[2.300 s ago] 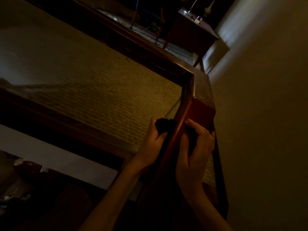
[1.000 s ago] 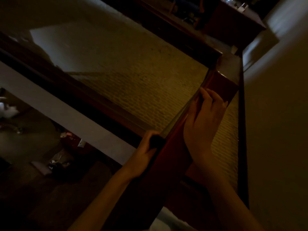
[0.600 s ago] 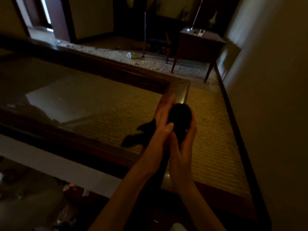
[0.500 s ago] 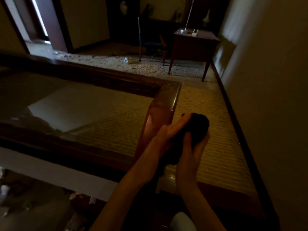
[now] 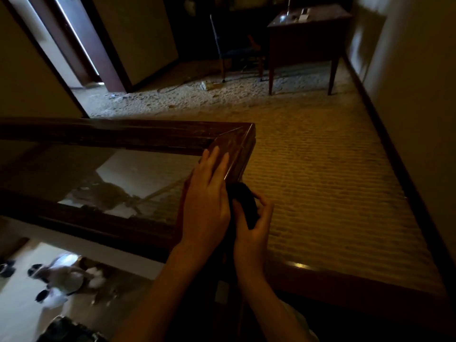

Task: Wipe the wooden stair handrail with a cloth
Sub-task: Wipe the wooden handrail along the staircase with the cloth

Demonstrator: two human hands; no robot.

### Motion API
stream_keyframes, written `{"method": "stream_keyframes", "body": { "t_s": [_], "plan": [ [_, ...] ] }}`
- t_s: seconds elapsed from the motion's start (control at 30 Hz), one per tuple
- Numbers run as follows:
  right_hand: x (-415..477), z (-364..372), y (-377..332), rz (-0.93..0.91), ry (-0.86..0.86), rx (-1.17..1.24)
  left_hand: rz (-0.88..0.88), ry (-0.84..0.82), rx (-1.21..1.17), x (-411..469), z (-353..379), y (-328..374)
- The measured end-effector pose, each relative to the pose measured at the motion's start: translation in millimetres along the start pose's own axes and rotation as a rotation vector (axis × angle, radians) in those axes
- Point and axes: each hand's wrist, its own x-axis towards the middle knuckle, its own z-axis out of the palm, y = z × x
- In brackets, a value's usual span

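While the left hand (image 5: 207, 199) lies flat-fingered on the handrail (image 5: 233, 144), the right hand (image 5: 251, 236) curls fingers round a half-hidden cloth (image 5: 246, 206).

We read no text, label, number or sign; small pale items (image 5: 304, 13) on the dark wooden desk (image 5: 306, 38) far beyond the grip are too blurred.

Left hand (image 5: 207, 201), right hand (image 5: 254, 233) bare; forearms (image 5: 158, 292) bare; pale garment edge (image 5: 306, 328) beside right forearm.
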Motion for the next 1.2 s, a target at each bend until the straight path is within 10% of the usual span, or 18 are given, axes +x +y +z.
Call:
{"method": "stream_keyframes", "body": {
  "t_s": [0.3, 0.5, 0.63, 0.8, 0.97, 1.2],
  "plan": [
    [122, -1, 0, 0.250, -0.022, -0.060, -0.407, 0.145, 0.193, -7, 12, 10],
    [90, 17, -35, 0.071, -0.238, -0.237, -0.704, 0.260, 0.214, -1, 17, 28],
    [169, 38, -33, 0.456, 0.151, -0.163, -0.730, 0.252, 0.189, 1, 14, 30],
    [95, 15, -52, 0.541, -0.068, -0.183, -0.734, 0.263, 0.224, 2, 15, 32],
    [201, 10, -34, 0.650, -0.028, -0.258, -0.773, 0.266, 0.216, 4, 14, 37],
    [160, -9, -39, 0.430, -0.204, -0.387, -0.771, 0.247, 0.210, 3, 16, 34]
  ]
}}
